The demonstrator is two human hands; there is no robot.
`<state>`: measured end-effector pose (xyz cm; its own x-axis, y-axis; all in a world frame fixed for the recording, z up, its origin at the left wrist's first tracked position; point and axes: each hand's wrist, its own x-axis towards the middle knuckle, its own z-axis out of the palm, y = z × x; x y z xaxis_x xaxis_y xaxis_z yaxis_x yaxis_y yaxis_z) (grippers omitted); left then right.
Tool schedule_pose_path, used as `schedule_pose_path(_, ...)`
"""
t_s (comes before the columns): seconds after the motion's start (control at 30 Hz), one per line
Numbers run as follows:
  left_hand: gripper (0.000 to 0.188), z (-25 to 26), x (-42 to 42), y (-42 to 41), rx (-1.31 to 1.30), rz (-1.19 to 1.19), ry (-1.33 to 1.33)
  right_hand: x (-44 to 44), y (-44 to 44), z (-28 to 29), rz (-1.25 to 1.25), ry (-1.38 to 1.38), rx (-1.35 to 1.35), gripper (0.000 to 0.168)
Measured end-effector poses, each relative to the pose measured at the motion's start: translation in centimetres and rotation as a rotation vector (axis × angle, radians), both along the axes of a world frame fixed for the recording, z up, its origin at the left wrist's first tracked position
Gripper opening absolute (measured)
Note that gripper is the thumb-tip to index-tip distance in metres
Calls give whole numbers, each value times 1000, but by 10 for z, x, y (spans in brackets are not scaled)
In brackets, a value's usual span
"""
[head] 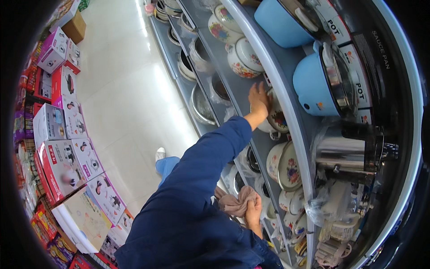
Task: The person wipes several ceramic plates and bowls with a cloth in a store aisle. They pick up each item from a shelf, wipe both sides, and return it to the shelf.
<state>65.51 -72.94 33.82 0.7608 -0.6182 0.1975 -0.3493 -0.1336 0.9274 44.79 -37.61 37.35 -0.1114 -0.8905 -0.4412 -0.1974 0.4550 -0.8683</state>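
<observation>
My left hand (260, 102), in a navy sleeve, reaches over a grey shelf to a white enamel pot (278, 116) with a floral lid. Its fingers are spread along the pot's side, and I cannot tell whether they press on it. Lower down and nearer my body, my right hand (253, 210) grips a bunched brownish-pink cloth (238, 201). Beyond my left hand on the same shelf sits a rounded floral enamel pot (247, 59). On the near side stands another floral enamel pot (285, 164), its patterned lid facing me.
Blue saucepans (317, 80) and a steel pot (341, 149) stand on the upper shelf, behind its curved edge (268, 57). Lower shelves hold plastic-wrapped pans (203, 104). Across the pale tiled aisle (124, 84) are stacked appliance boxes (62, 164) and snack packets (43, 223).
</observation>
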Motion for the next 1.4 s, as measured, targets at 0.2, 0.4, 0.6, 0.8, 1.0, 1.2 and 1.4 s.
schedule_pose_path(0.2, 48, -7, 145, -41, -159, 105, -185, 25, -34, -24, -83, 29, -32, 30)
schedule_pose_path(0.4, 44, 16, 198, -108, 88, -638, -765, 121, -76, -12, -76, 20, 31, 35)
schedule_pose_path(0.6, 41, 18, 208, -133, -166, -818, -627, 181, -100, -6, -129, 23, 24, 35)
schedule_pose_path(0.8, 39, 26, 219, -121, -159, -837, -651, 194, -130, -22, -220, -132, -53, 35)
schedule_pose_path(1.0, 35, 43, 234, -27, -216, -926, -620, 227, -212, -1, -179, -611, -151, 41)
schedule_pose_path(1.2, 41, 52, 239, 90, -176, -908, -349, 246, -223, 20, 42, -785, -40, 39)
schedule_pose_path(1.4, 50, 21, 271, 154, -170, -517, 761, 243, -208, 44, 101, -1121, 33, 44)
